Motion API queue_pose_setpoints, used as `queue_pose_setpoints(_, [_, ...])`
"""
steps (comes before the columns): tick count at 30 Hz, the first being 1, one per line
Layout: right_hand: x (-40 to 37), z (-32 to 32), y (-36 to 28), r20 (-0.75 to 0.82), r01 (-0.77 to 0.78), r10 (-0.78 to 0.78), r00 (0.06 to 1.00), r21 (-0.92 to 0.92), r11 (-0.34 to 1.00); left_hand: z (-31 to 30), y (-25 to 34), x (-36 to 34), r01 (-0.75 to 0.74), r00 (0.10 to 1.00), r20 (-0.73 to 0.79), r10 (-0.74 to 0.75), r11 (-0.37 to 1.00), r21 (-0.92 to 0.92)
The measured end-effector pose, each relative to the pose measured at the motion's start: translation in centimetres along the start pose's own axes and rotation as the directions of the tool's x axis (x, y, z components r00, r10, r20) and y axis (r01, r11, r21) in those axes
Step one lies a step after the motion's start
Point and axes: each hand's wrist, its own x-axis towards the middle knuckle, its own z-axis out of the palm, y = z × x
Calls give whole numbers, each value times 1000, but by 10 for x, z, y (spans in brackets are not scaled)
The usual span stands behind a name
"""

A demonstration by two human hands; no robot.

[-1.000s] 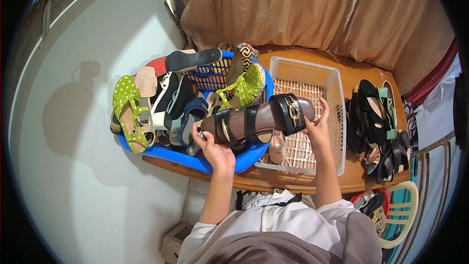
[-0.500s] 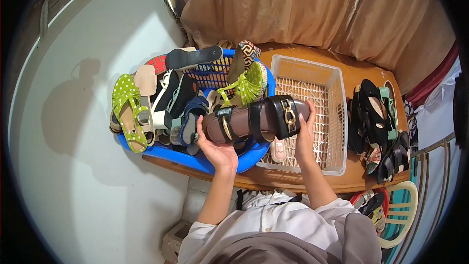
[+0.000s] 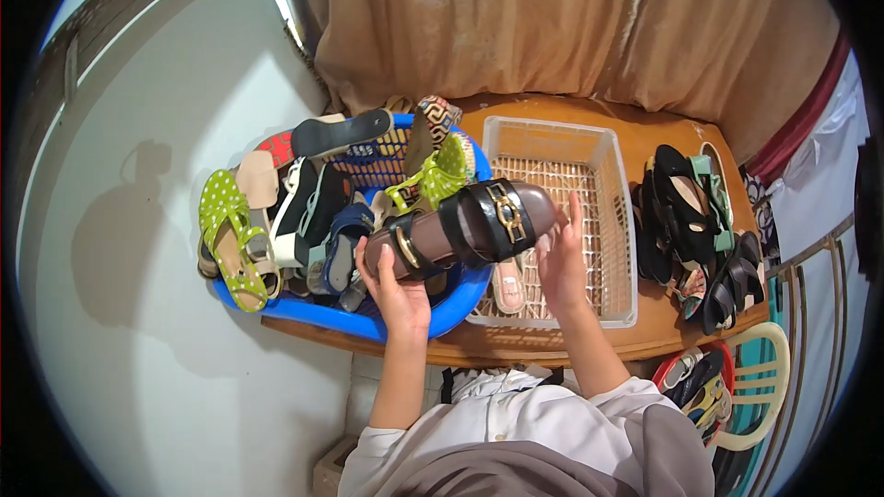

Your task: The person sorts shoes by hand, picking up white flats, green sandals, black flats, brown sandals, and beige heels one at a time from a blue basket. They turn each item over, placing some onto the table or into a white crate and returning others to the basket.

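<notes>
Your left hand (image 3: 396,293) grips the sandal (image 3: 442,232), toe at two o'clock; your right hand (image 3: 564,265) spreads beside it. Past the basket's (image 3: 463,302) rim, the crate (image 3: 630,230) opens at the sandal's three o'clock.

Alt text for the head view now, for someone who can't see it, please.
The left hand holds a brown and black sandal above a blue basket heaped with shoes; the right hand is open at the sandal's far end. Beside the basket stands a clear crate with a pale shoe inside; more footwear lies to its right.
</notes>
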Motion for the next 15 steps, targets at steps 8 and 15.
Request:
queue_pose_setpoints(8, [-39, 0, -3, 267, -197, 152, 952, 153, 968, 35, -22, -48, 108, 984, 151, -95, 991, -78])
queue_pose_setpoints(15, [-38, -59, -63, -142, 41, -23, 990, 125, 991, 42, -72, -73, 50, 749, 605, -269, 934, 354])
